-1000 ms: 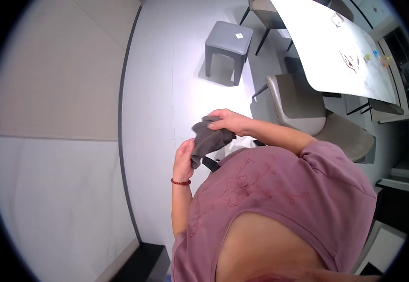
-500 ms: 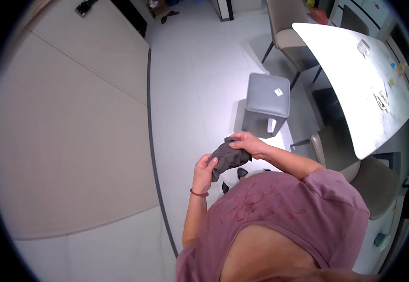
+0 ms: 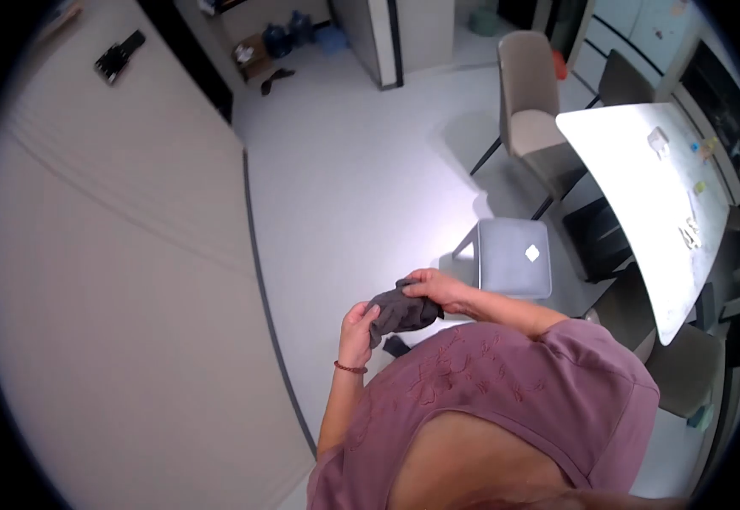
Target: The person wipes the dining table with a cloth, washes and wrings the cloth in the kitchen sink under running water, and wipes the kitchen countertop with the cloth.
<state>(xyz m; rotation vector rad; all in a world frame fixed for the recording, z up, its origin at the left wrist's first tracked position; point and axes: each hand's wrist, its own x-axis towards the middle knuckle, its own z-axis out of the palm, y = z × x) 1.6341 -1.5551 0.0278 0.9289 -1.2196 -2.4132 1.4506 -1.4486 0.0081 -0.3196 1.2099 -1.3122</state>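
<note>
A crumpled dark grey cloth (image 3: 402, 313) hangs between my two hands, in front of my body. My left hand (image 3: 357, 333), with a red bead bracelet at the wrist, pinches the cloth's left end between thumb and fingers. The upper right part of the cloth is gripped by my right hand (image 3: 438, 289). Just right of my right hand stands a grey stool (image 3: 514, 255) with a small white square on its seat.
A white table (image 3: 642, 187) with small items stands at the right, with chairs (image 3: 533, 127) around it. A pale wall (image 3: 132, 255) runs along the left. Farther off are blue bottles (image 3: 278, 41), a cardboard box and dark shoes (image 3: 277, 80) on the floor.
The view has swung up and forward, so the stool and table appear lower and more of the far floor shows. Both hands still hold the cloth.
</note>
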